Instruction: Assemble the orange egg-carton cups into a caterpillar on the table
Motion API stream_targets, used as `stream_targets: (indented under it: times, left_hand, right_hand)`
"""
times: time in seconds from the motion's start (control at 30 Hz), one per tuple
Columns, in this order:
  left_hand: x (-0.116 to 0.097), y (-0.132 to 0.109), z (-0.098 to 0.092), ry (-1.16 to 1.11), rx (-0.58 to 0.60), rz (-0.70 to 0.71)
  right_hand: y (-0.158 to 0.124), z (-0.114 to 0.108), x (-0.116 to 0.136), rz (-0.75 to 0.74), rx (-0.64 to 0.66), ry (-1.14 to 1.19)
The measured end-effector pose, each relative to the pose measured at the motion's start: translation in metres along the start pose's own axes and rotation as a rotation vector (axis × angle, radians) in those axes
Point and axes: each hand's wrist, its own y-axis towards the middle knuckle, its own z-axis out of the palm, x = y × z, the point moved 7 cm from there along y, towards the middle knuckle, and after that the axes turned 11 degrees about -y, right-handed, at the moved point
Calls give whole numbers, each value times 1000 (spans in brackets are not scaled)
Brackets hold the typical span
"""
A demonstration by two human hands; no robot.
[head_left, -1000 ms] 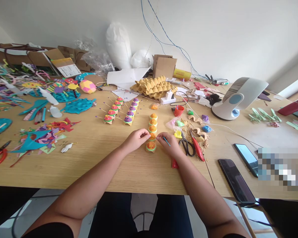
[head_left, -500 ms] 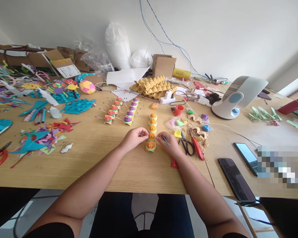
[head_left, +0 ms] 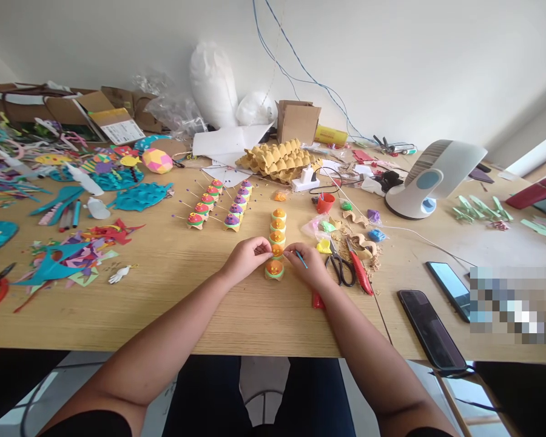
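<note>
An orange and green row of egg-carton cups (head_left: 274, 269) stands lengthwise on the wooden table, with small faces on some cups. My left hand (head_left: 249, 258) touches the left side of the second-nearest cup, its thumb and fingertips pinched together; anything between them is too small to make out. From the right, my right hand (head_left: 307, 263) reaches the same cup with pinched fingers and holds a thin blue tool (head_left: 301, 260). Left of the hands stand a red-green cup row (head_left: 201, 208) and a purple-green cup row (head_left: 237, 207), both with pins sticking out.
Black scissors (head_left: 341, 269), a red utility knife (head_left: 360, 273) and bits of coloured clay lie right of my right hand. Farther right are a white fan (head_left: 418, 188) and two phones (head_left: 432, 331). Paper scraps (head_left: 73, 258) lie left; yellow egg cartons (head_left: 277, 159) sit behind.
The whole view has shifted slightly. Both hands remain at the same orange cup, with hardly any change in their pose.
</note>
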Motion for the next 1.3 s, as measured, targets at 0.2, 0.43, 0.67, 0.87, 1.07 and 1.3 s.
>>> stream_targets:
  times: [0.2, 0.43, 0.67, 0.87, 1.07, 1.3]
  left_hand:
    - [9, 2, 0, -49, -13, -48]
    - [11, 4, 0, -58, -13, -53]
    - [10, 4, -2, 0, -7, -74]
    - [11, 5, -6, 9, 13, -98]
    - [3, 4, -10, 69, 9, -51]
    - [-6, 4, -9, 193, 36, 91]
  right_hand:
    - [0, 1, 1, -13, 4, -10]
    - [-1, -1, 4, -9, 20, -18]
    - [-1, -1, 6, -25, 15, -1]
    - [-1, -1, 5, -20, 10, 8]
    - [-3, -3, 8, -10, 12, 22]
    - [-2, -3, 8, 7, 17, 24]
